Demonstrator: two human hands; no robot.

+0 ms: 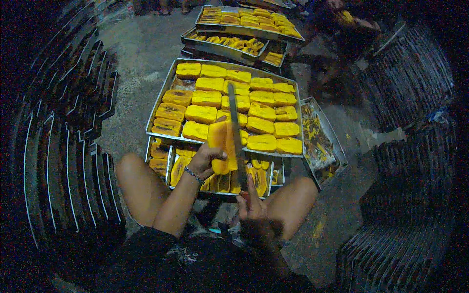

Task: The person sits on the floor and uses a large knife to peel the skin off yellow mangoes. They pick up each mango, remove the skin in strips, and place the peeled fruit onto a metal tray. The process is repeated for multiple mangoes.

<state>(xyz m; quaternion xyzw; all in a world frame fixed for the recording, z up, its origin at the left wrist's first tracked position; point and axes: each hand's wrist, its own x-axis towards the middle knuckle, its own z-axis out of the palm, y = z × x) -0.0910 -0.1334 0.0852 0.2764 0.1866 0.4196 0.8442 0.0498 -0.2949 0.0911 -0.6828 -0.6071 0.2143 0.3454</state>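
My left hand (203,160) grips a yellow loaf (217,141), probably bread or cake, raised over the near trays. In my right hand (253,205) is a long-bladed knife (234,121). Its blade points away from me and lies along the loaf's right side, where a browned strip shows; whether it is cutting in cannot be told. Beyond my hands, a metal tray (149,122) carries rows of yellow loaves, with browned tops on those at the left. Under its near edge, a lower tray (168,161) holds more browned loaves, partly hidden by my arms.
More loaf-filled trays (249,28) are stacked farther ahead. A tray with yellow scraps (322,146) rests on the concrete floor (135,47) at right. Stacked metal trays (69,175) stand at left, and ridged dark stacks (406,73) at right. A person's arm (361,22) shows at upper right.
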